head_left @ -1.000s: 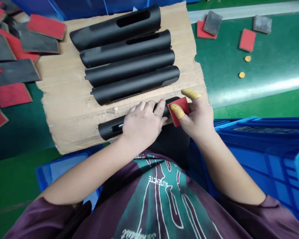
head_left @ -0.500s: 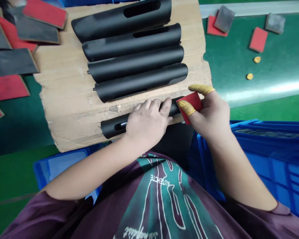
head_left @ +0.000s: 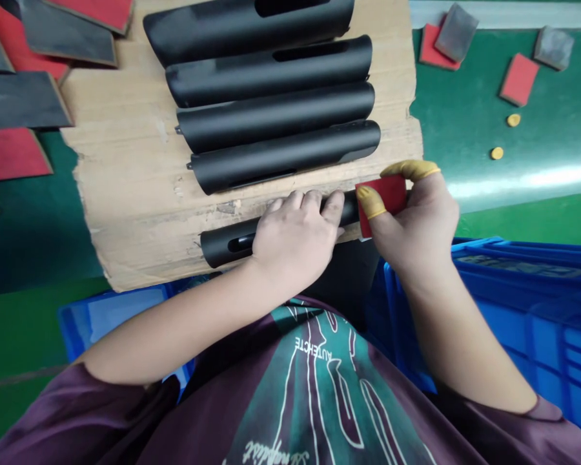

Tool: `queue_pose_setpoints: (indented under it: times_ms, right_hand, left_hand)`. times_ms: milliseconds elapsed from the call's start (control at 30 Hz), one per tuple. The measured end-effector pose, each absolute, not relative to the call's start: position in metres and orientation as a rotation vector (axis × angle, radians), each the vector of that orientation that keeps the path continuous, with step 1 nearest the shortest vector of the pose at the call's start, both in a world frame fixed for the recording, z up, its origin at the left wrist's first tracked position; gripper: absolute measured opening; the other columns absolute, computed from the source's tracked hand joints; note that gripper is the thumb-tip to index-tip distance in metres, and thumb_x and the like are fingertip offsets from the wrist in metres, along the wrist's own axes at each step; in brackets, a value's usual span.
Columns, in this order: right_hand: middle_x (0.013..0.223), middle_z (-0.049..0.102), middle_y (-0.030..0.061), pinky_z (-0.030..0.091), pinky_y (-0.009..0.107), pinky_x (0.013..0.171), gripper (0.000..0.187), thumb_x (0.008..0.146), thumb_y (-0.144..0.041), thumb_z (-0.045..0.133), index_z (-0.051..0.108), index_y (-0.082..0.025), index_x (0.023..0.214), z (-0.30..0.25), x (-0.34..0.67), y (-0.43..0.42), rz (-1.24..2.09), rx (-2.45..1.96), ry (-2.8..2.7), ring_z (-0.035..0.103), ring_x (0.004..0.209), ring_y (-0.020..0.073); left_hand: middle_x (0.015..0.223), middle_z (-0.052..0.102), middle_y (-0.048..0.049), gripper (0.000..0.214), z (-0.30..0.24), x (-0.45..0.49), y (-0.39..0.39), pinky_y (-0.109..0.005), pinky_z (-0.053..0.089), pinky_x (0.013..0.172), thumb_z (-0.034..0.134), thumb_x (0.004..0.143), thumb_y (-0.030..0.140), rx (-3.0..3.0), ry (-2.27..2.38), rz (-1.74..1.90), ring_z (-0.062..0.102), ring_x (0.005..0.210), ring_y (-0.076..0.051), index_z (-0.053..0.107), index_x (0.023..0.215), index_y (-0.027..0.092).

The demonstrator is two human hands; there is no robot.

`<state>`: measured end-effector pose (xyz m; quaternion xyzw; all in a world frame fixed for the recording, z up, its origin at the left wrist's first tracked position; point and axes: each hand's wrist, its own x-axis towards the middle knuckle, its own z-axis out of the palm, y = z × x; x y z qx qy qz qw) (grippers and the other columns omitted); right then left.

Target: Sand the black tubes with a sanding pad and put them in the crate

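A black tube (head_left: 225, 242) lies along the near edge of a cardboard sheet (head_left: 126, 187). My left hand (head_left: 295, 239) is wrapped over its middle and holds it down. My right hand (head_left: 416, 219), with yellow finger cots on thumb and forefinger, pinches a small red sanding pad (head_left: 390, 197) against the tube's right end. The tube's right end is hidden behind the pad and fingers. Several more black tubes (head_left: 281, 113) lie side by side farther back on the cardboard.
Red and grey sanding sheets (head_left: 19, 110) are piled at the left. Small pads (head_left: 518, 77) and two yellow finger cots (head_left: 506, 135) lie on the green table at the right. Blue crates (head_left: 527, 290) stand at my right and under the cardboard's near edge.
My right hand and the red pad have slid to the right along the tube's end. The view has shifted, so everything sits a little higher and further right.
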<state>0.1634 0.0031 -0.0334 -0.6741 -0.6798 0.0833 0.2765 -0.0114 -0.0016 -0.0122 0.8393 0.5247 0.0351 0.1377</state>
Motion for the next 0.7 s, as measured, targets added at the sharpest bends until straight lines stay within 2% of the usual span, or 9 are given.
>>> queue_pose_setpoints:
  times_ms: [167, 367, 567, 700]
  right_hand:
    - [0.094, 0.070, 0.0072, 0.057, 0.043, 0.076, 0.037, 0.085, -0.057, 0.064, 0.059, -0.025, 0.102, -0.028, 0.163, -0.002, 0.216, -1.834, -1.849, 0.067, 0.078, 0.0247]
    - [0.099, 0.069, 0.0084, 0.056, 0.045, 0.082, 0.034, 0.086, -0.054, 0.063, 0.058, -0.026, 0.105, -0.029, 0.163, 0.002, 0.258, -1.848, -1.856, 0.068, 0.087, 0.0271]
    - [0.095, 0.069, 0.0070, 0.056, 0.046, 0.079, 0.038, 0.086, -0.058, 0.063, 0.059, -0.025, 0.105, -0.033, 0.166, 0.004, 0.259, -1.832, -1.876, 0.067, 0.081, 0.0261]
    - [0.090, 0.070, 0.0064, 0.057, 0.041, 0.071, 0.035, 0.086, -0.056, 0.064, 0.061, -0.024, 0.101, -0.031, 0.162, 0.006, 0.185, -1.808, -1.872, 0.066, 0.075, 0.0239]
  left_hand:
    - [0.116, 0.068, -0.0144, 0.046, -0.014, -0.011, -0.002, -0.042, 0.050, 0.087, 0.051, 0.097, 0.029, 2.437, 1.471, 0.118, 0.063, 0.106, -0.030, 0.051, 0.141, 0.015]
    - [0.112, 0.068, -0.0141, 0.041, -0.012, -0.012, -0.001, -0.041, 0.049, 0.086, 0.052, 0.096, 0.029, 2.420, 1.485, 0.116, 0.063, 0.106, -0.030, 0.056, 0.135, 0.016]
    - [0.113, 0.068, -0.0145, 0.042, -0.014, -0.011, 0.000, -0.041, 0.048, 0.085, 0.053, 0.096, 0.028, 2.430, 1.475, 0.109, 0.062, 0.106, -0.030, 0.054, 0.136, 0.016]
    - [0.111, 0.069, -0.0150, 0.041, -0.014, -0.011, -0.002, -0.040, 0.047, 0.083, 0.056, 0.095, 0.028, 2.417, 1.480, 0.147, 0.063, 0.104, -0.030, 0.056, 0.133, 0.014]
